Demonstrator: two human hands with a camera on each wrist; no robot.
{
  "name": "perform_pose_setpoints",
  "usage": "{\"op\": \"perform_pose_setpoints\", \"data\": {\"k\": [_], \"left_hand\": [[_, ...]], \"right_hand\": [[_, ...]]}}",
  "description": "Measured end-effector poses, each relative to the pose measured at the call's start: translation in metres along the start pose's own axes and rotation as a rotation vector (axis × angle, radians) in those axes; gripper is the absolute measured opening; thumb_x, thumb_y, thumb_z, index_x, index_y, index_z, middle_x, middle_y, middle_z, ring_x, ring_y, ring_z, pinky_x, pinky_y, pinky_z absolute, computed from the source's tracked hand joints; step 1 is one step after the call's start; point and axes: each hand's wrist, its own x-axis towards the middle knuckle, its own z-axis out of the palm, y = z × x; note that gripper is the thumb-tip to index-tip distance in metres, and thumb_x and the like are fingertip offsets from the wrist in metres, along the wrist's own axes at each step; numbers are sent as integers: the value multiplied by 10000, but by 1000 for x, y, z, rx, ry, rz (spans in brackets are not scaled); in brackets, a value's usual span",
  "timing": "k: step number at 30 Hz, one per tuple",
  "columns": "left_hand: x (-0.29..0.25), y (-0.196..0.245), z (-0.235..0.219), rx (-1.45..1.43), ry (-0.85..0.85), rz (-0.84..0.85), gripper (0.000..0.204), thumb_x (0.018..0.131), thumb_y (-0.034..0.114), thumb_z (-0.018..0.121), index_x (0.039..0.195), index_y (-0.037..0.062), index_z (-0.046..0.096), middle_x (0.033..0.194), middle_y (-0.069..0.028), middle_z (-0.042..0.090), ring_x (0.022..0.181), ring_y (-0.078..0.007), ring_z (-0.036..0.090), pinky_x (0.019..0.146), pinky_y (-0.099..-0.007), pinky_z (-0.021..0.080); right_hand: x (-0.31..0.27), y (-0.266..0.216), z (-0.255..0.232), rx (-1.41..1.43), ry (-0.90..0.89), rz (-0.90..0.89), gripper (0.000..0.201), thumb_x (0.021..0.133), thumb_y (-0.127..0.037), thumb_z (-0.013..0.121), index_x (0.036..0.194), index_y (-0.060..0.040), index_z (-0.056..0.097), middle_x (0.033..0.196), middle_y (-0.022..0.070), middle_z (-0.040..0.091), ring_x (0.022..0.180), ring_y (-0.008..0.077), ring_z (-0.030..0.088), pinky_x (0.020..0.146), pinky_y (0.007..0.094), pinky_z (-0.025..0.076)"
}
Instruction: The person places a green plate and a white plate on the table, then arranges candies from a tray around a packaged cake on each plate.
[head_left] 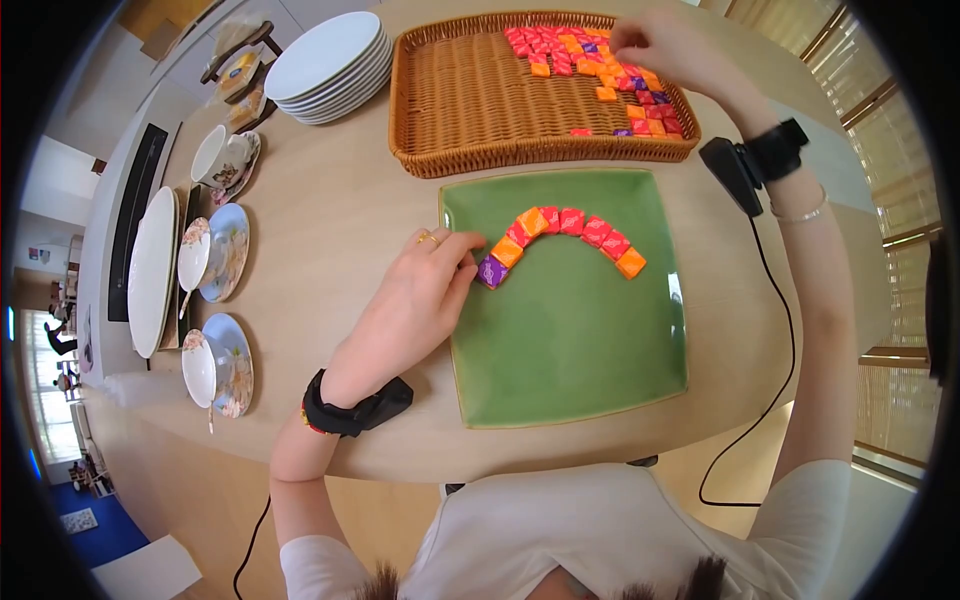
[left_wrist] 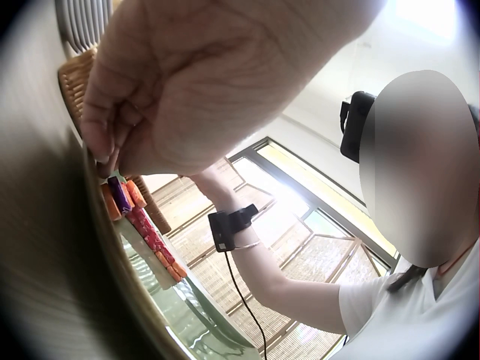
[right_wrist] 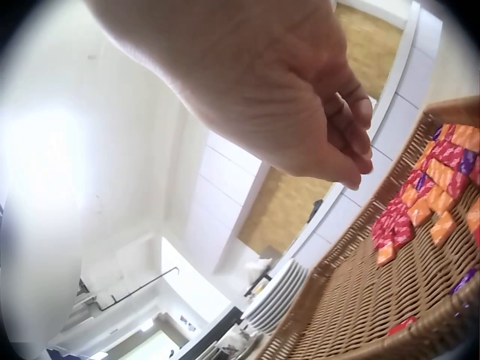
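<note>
Two hands work apart. The left hand (head_left: 415, 290) is at the near-left end of an arc of small square wrapped pieces in red, orange and purple (head_left: 572, 221), which lies on a square green glazed plate (head_left: 570, 350). Its fingers are bent, with the fingertips touching the purple end piece (head_left: 492, 272); whether they pinch it cannot be told. The right hand (head_left: 672, 55) is over the far-right part of a brown rectangular wicker basket (head_left: 440, 160), its fingertips drawn together above loose wrapped pieces (head_left: 540, 45). Whether a piece is hidden between them cannot be told.

Risks:
- Arc displacement. Sideways pressure from the left fingertips could slide the purple piece; the glossy glaze probably offers little grip, and adjoining pieces may follow.
- Dropped piece. A weak pinch on a smooth wrapper could release a piece over the arc.
- Cable sweep. The thin black cable (head_left: 790, 330) on the right wrist could drag across the plate if that arm swings inward.
- Basket contact. Forearm pressure on the basket rim could push it into the nearby plate.
</note>
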Motion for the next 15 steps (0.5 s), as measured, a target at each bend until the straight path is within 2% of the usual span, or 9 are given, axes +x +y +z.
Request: {"op": "perform_pose_setpoints", "data": {"k": [2, 4, 7, 11, 13, 15], "left_hand": [[0, -1, -1, 6, 1, 1, 206, 901, -32, 576, 1106, -38, 601, 915, -171, 620, 891, -355, 568, 813, -426, 484], [0, -3, -1, 23, -14, 6, 222, 942, -7, 569, 1161, -10, 607, 911, -128, 596, 838, -281, 577, 735, -370, 492], [-1, -4, -1, 24, -9, 11, 224, 941, -8, 572, 1162, -7, 608, 909, -127, 595, 829, -282, 575, 733, -367, 492], [-1, -2, -2, 19, -12, 3, 226, 941, -7, 574, 1165, -9, 608, 911, -125, 595, 827, -278, 574, 734, -365, 494], [0, 0, -1, -18, -7, -8, 211, 897, -36, 581, 1107, -40, 599, 910, -170, 612, 892, -353, 564, 813, -425, 481], [0, 1, -1, -19, -9, -16, 216, 896, -37, 581, 1111, -39, 599, 911, -170, 612, 892, -353, 563, 814, -425, 481]], "right_hand": [[10, 23, 14, -80, -185, 46, 195, 877, -131, 696, 1048, -45, 662, 945, 101, 662, 839, 230, 642, 758, 333, 534], [15, 46, 32, -158, -372, 93, 226, 820, -136, 768, 1006, -27, 701, 963, 89, 677, 863, 199, 651, 770, 335, 536], [16, 74, 60, -64, -381, 64, 255, 779, -135, 800, 970, -9, 687, 928, 98, 667, 870, 222, 651, 778, 347, 540], [14, 85, 68, 19, -371, 62, 282, 743, -125, 804, 935, 15, 653, 904, 108, 653, 860, 235, 642, 784, 352, 541], [15, 83, 67, -28, -375, 51, 282, 751, -125, 792, 949, 16, 649, 903, 110, 653, 857, 231, 640, 780, 352, 538], [19, 81, 63, -74, -377, 39, 282, 759, -126, 779, 962, 17, 645, 902, 111, 653, 854, 228, 638, 775, 351, 536]]}}
